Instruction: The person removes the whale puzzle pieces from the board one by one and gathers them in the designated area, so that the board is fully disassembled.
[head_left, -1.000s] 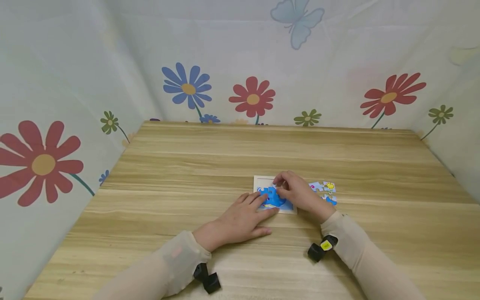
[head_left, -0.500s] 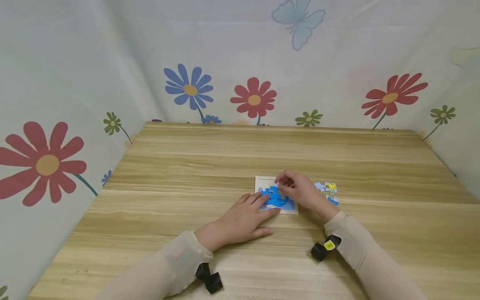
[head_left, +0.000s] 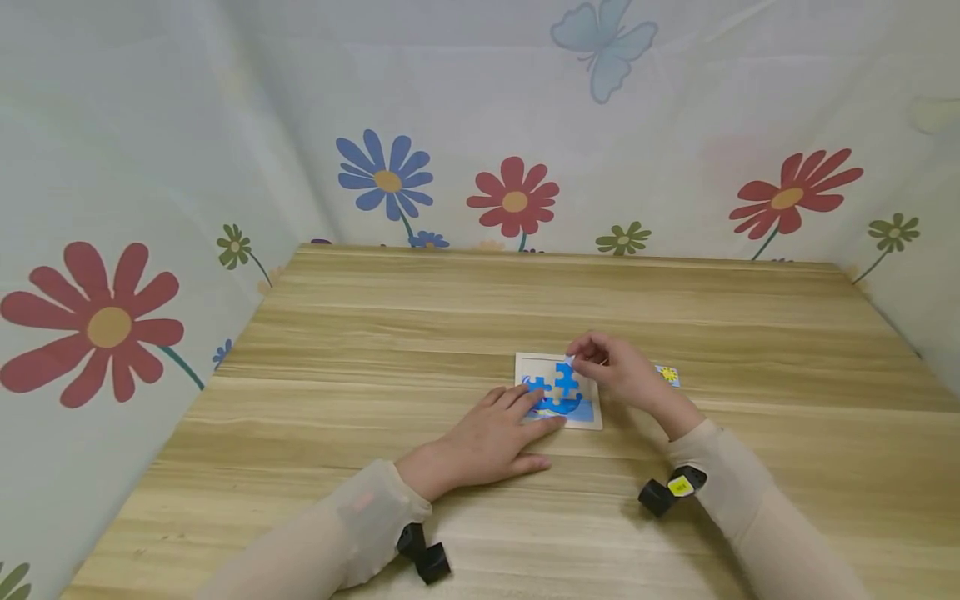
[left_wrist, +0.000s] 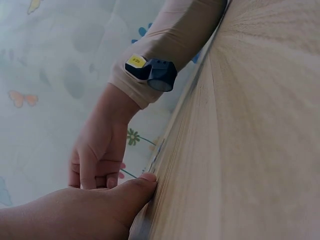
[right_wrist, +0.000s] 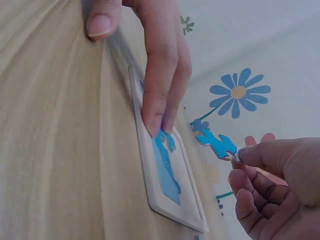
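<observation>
My right hand [head_left: 630,377] shifting pinched piece [right_wrist: 216,144] rightward above board [right_wrist: 177,211], leaving it unseated; my left hand [head_left: 486,437], straight-fingered, resting there.

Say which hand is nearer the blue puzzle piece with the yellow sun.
Right. The right hand is just left of the sun piece; the left hand lies farther left.

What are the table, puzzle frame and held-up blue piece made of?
Table: seems smooth wood or laminate, because streaky grain shows. Puzzle frame: probably smooth wood or board; straight, plain pale rim. Blue piece: maybe wood or cardboard, smoothly printed; thin, flat and stiff-looking.
</observation>
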